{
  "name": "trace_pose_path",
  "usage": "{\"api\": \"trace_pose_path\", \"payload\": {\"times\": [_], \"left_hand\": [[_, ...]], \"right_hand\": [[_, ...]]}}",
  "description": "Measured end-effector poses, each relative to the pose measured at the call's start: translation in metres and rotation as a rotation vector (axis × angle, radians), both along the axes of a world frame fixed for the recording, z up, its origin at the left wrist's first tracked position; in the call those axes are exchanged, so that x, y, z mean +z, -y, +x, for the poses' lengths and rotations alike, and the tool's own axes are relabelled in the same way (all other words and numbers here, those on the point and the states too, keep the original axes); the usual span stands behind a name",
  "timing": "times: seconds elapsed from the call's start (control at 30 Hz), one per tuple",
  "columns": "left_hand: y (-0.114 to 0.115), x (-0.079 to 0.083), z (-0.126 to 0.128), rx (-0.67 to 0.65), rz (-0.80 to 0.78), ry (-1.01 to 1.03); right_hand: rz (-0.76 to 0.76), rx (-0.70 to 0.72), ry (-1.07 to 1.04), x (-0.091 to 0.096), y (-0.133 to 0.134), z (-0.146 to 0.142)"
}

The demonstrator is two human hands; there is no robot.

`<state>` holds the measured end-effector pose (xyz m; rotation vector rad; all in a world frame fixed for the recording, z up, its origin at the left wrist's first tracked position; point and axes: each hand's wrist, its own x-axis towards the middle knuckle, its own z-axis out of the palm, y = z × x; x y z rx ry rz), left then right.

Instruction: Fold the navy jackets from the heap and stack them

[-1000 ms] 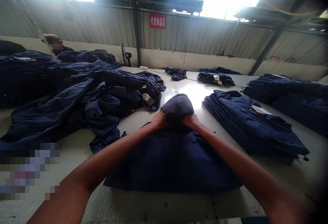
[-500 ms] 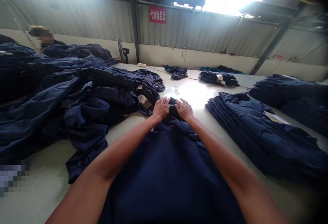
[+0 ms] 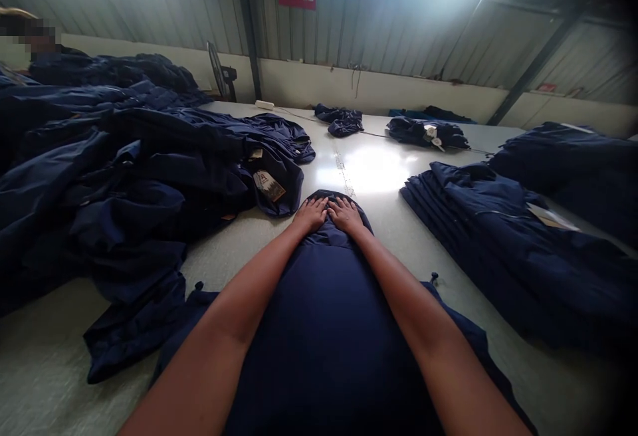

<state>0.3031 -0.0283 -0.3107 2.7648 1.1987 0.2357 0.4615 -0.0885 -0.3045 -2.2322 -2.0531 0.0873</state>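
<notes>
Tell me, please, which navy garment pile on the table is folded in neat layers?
The right-hand stack: its edges lie in even layers, unlike the crumpled heap on the left.

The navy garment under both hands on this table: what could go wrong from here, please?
The navy garment under the left hand and right hand lies close to the loose navy heap; being the same colour, they might get mixed. Its cord toggle could perhaps catch on the folded stack nearby.
</notes>
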Motion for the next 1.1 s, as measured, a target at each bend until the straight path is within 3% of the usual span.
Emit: {"api": "trace_pose_path", "payload": {"times": [0.53, 0.63, 0.77, 0.87, 0.93, 1.1], "left_hand": [[-0.011, -0.001, 0.007, 0.046, -0.024, 0.008], [-0.004, 0.013, 0.009, 0.084, 0.022, 0.03], [0.016, 0.05, 0.011, 0.091, 0.083, 0.066], [0.043, 0.077, -0.001, 0.045, 0.102, 0.091], [0.075, 0.086, -0.025, -0.018, 0.077, 0.079], [0.206, 0.079, -0.134, -0.214, -0.082, 0.039]], "right_hand": [[0.044, 0.001, -0.02, -0.003, -0.011, 0.005], [0.105, -0.01, -0.016, 0.012, -0.006, -0.001], [0.23, -0.042, -0.007, 0.051, 0.011, -0.014], [0.267, -0.002, -0.011, 0.079, 0.039, -0.018], [0.232, 0.084, -0.041, 0.088, 0.073, -0.015], [0.174, 0.233, -0.124, 0.074, 0.204, -0.005]]}}
